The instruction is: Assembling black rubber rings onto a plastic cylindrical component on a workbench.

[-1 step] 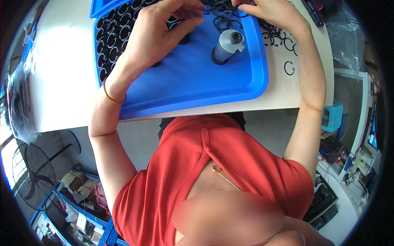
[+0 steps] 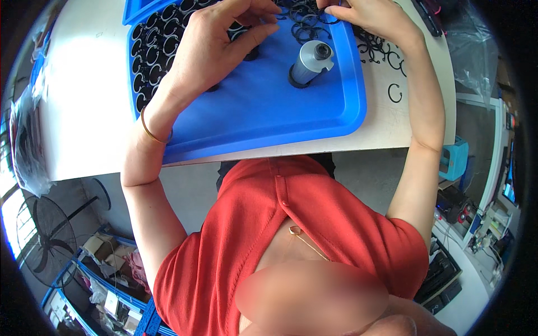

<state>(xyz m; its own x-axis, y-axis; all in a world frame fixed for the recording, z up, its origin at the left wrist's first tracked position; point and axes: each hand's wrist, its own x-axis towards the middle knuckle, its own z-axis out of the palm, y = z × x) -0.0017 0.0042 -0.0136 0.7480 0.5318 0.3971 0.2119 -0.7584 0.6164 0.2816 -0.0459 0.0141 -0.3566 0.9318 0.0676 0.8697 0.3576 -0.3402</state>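
Note:
My left hand [image 2: 218,45] reaches over the blue tray [image 2: 269,141] from the left. Its thumb and fingers are apart, with no thing seen between them. At the top edge my right hand [image 2: 375,22] is closed, thumb against fingers, on what looks like a black retaining ring [image 2: 330,20]; the fingertips are partly cut off by the edge. Between the hands lies a loose heap of black retaining rings [image 2: 305,28] in the tray. Just below the heap, a grey metal cylinder [image 2: 309,64] with a dark bolt in its top stands on a black base.
Rows of black ringed parts [image 2: 148,55] fill the tray's left side, partly behind my left hand. More rings [image 2: 394,93] lie on the white table [image 2: 84,101] right of the tray. A fan [image 2: 47,241] stands at lower left, a turquoise stool [image 2: 454,158] at right.

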